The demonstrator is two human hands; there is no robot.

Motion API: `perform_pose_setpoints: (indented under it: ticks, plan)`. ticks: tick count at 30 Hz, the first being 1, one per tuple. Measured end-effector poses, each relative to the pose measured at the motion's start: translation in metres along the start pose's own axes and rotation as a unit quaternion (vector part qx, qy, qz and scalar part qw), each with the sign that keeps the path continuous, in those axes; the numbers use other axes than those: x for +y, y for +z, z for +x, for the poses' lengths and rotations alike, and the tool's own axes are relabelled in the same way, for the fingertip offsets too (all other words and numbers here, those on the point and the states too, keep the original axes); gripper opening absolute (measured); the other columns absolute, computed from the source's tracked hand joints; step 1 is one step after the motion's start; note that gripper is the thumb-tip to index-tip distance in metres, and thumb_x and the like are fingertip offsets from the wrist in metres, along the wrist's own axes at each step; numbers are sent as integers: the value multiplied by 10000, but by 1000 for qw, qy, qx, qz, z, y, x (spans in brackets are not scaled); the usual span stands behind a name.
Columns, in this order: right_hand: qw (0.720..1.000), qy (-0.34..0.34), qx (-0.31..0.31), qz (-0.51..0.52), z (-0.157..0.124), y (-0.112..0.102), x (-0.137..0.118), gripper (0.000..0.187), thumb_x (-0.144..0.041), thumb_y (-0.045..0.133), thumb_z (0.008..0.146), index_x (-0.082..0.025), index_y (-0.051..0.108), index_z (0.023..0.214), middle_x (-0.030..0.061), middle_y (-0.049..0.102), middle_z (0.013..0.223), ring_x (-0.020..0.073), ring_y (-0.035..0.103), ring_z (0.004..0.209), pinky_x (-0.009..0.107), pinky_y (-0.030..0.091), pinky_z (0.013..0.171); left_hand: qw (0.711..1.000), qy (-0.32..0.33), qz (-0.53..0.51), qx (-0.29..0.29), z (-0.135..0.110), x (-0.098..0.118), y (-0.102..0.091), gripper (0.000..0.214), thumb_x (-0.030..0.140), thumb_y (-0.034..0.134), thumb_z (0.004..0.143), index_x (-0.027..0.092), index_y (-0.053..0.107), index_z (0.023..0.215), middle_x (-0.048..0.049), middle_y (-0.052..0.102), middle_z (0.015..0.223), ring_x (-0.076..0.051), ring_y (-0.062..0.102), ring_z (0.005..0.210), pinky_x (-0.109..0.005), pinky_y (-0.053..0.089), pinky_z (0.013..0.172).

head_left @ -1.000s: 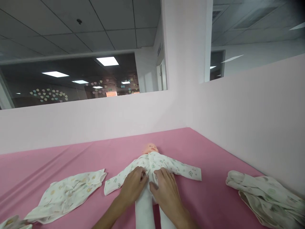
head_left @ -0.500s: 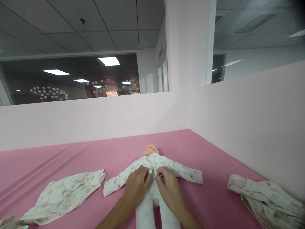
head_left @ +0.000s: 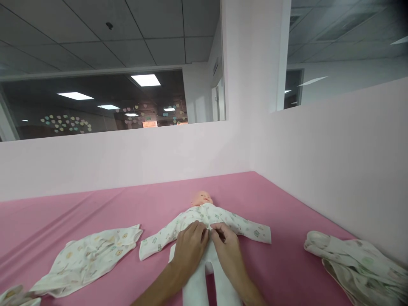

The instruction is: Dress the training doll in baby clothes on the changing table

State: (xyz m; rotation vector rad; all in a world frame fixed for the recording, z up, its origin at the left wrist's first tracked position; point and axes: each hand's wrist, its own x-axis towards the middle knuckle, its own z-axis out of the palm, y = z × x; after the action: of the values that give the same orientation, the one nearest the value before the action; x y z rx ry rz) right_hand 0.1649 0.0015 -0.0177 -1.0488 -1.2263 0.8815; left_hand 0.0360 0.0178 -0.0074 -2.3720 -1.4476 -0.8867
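Note:
A baby doll (head_left: 202, 198) lies on its back, head toward the wall, in a white printed baby shirt (head_left: 253, 229) with both sleeves spread wide. Its legs, in plain white trousers (head_left: 195, 285), point toward me. Over the doll's belly, my left hand (head_left: 193, 245) is closed, fingertips pinching the shirt's front edge. Close beside it, my right hand (head_left: 227, 246) pinches the opposite edge with thumb and forefinger. Fingertips of both hands nearly meet at the middle of the shirt. The fastening between them is hidden by my fingers.
Another printed baby garment (head_left: 91, 259) lies spread to the left, with a bit of cloth (head_left: 19, 296) at the lower left corner. A folded printed garment (head_left: 360, 263) rests at the right. The pink-covered surface (head_left: 153, 204) meets white walls (head_left: 178, 146) behind and at right.
My left hand has moved right toward my right hand, bringing the shirt's front edges together. A small white round button visible at the left fingertips before is now hidden.

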Motion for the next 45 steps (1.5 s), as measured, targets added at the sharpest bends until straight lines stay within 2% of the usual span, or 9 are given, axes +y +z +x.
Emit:
perform_pose_setpoints:
  ticks: [4, 10, 13, 18, 25, 28, 32, 38, 45]
  plan:
    - [1000, 8, -4, -7, -8, 1, 0, 195, -330, 546, 805, -199, 667, 883, 55, 689, 958, 218, 619, 948, 321, 477, 854, 999, -31, -22, -33, -1, 2, -1, 238, 193, 361, 927, 200, 477, 720, -8, 612, 731, -157, 505, 639, -282, 297, 583]
    - [997, -25, -12, -70, -16, 2, 2, 287, -366, 483, 870, -235, 705, 997, 58, 645, 1201, 231, 553, 1156, 371, 423, 1002, 992, -71, -80, -69, 0, 4, -5, 246, 207, 334, 909, 203, 392, 670, -5, 572, 704, -157, 448, 632, -286, 278, 587]
    - [994, -34, -26, -96, -17, 2, 2, 308, -348, 439, 894, -241, 711, 990, 57, 638, 1220, 228, 544, 1177, 372, 423, 1006, 982, -80, -139, -98, 2, 4, -13, 227, 218, 365, 877, 203, 383, 651, 6, 543, 681, -153, 433, 635, -280, 293, 596]
    - [989, -51, -46, -132, -20, 2, -1, 322, -291, 399, 905, -235, 703, 995, 55, 641, 1221, 219, 531, 1195, 362, 424, 1002, 953, -89, -259, -131, 6, 1, -25, 170, 186, 390, 825, 196, 467, 673, 27, 519, 664, -140, 450, 654, -262, 330, 618]
    - [987, -73, -58, -130, -20, -1, -2, 342, -243, 368, 893, -203, 694, 990, 80, 667, 1151, 219, 569, 1128, 355, 450, 972, 928, -136, -319, -135, 8, 1, -24, 272, 338, 386, 894, 190, 475, 684, 31, 496, 668, -132, 439, 649, -251, 340, 606]
    - [993, -50, -48, -99, -21, -1, 3, 356, -226, 363, 880, -199, 653, 1086, 88, 668, 1146, 221, 588, 1120, 370, 464, 970, 919, -147, -336, -143, 9, 0, -24, 328, 413, 374, 912, 190, 471, 692, 34, 469, 663, -131, 421, 635, -253, 342, 598]
    - [996, -38, -33, -75, -22, 0, 9, 418, -235, 392, 874, -199, 568, 1251, 97, 616, 1267, 227, 543, 1216, 390, 452, 1015, 913, -161, -346, -141, 10, -2, -23, 334, 447, 382, 914, 194, 456, 709, 39, 446, 666, -127, 398, 625, -252, 339, 585]
    - [981, -79, -44, -174, -20, 2, 9, 467, -269, 394, 898, -219, 536, 1341, 69, 566, 1340, 239, 472, 1279, 441, 379, 1089, 910, -160, -356, -140, 8, -2, -20, 368, 485, 334, 939, 198, 445, 735, 39, 464, 685, -128, 406, 634, -256, 350, 604]
    - [952, -112, -72, -274, -21, 3, 11, 502, -243, 334, 924, -132, 472, 1394, 69, 493, 1421, 243, 381, 1358, 453, 290, 1151, 905, -140, -376, -139, 7, -9, -17, 303, 420, 373, 936, 193, 458, 754, 38, 459, 707, -127, 412, 663, -252, 358, 622]
